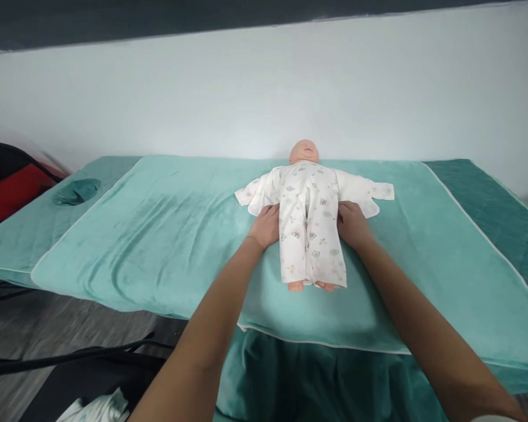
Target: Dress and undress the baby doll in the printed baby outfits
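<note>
A long, low bed with a quilted, deep green velvety cover (506, 199) stands against a plain white wall (202, 94), which a dark grey band (158, 20) crosses at the top. Over the middle of the bed lies a large light aqua plush sheet (189, 205) with thin white edging, creased on the left and fairly smooth on the right. A rounded hollow (77, 191) shows in the cover near the left end, and darker green fabric (299, 378) hangs below the near edge. At the far left is a black and red object (11, 190), only partly in view. Below it are a grey wood-look floor (70, 328), thin black bars or cables (79, 354) and, at the lower edge, a crumpled white cloth with a green print (99, 408).

A bald baby doll (304, 151) lies face up on the sheet, head towards the wall, feet towards the person. White sleeves spread to both sides, and white printed trousers (315, 234) cover its body and legs, the toes poking out. The left hand (266, 225) and right hand (354, 224) flank the trousers, fingers curled at their side edges; whether they grip the fabric, I cannot tell.
</note>
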